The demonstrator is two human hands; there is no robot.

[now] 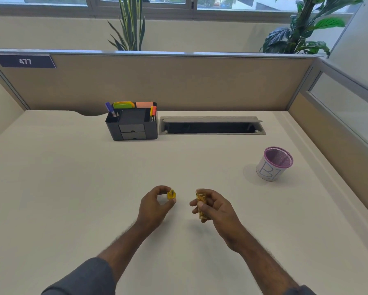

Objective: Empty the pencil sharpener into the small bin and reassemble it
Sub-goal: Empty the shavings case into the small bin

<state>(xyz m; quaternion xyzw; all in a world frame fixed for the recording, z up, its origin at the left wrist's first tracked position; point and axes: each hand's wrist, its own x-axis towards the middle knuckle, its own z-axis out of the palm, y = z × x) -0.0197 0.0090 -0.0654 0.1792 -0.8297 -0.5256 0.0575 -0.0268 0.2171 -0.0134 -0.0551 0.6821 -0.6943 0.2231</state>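
The pencil sharpener is in two parts above the near middle of the desk. My left hand pinches the small yellow sharpener head between thumb and fingertips. My right hand grips the clear yellow shavings container, held roughly upright with its open end up; shavings show inside it. The two parts are a short gap apart. The small bin, a purple mesh cup wrapped in white paper with blue lettering, stands on the desk to the far right of my right hand.
A black desk organiser with pens and sticky notes stands at the back centre. Beside it lies an open grey cable tray. Partition walls close the desk at the back and right.
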